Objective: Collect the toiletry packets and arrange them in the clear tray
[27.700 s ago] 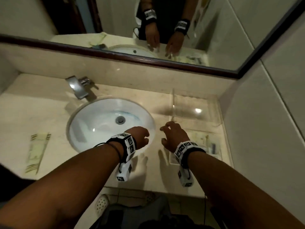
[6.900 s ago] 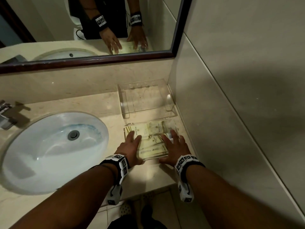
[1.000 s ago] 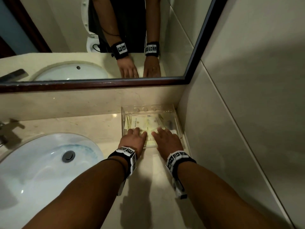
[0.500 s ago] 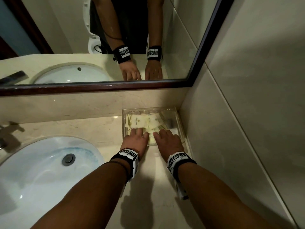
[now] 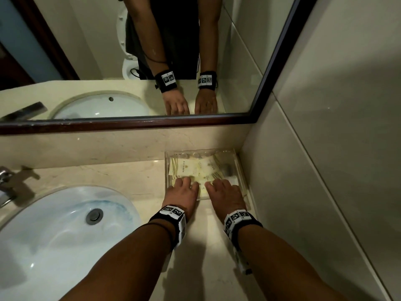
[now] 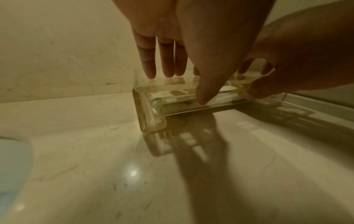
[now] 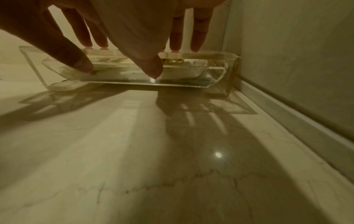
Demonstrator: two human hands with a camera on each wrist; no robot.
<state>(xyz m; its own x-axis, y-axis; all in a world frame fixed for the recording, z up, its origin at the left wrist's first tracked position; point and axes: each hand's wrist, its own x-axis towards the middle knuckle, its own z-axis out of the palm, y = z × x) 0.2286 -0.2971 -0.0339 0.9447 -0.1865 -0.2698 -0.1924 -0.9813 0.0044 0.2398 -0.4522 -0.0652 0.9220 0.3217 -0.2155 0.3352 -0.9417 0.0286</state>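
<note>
The clear tray (image 5: 244,192) sits in the counter's back right corner, slid under a clear acrylic stand (image 5: 166,168). Several cream toiletry packets (image 5: 191,168) lie flat inside it. My left hand (image 5: 182,193) and right hand (image 5: 225,193) are side by side at the tray's near end. In the left wrist view the left hand (image 6: 168,57) has straight fingers touching the stand's top, and its thumb presses the front wall of the tray (image 6: 184,109). The right hand (image 7: 138,30) does the same on the tray (image 7: 134,82).
A white sink basin (image 5: 65,235) lies to the left, with a metal tap (image 5: 4,187) at the far left. A framed mirror (image 5: 130,61) runs above the backsplash. The tiled side wall (image 5: 325,148) stands right beside the tray. A small dark item (image 5: 227,169) lies in the tray's right side.
Both hands have eased a little farther toward the back wall with the tray, which now sits deeper under the stand.
</note>
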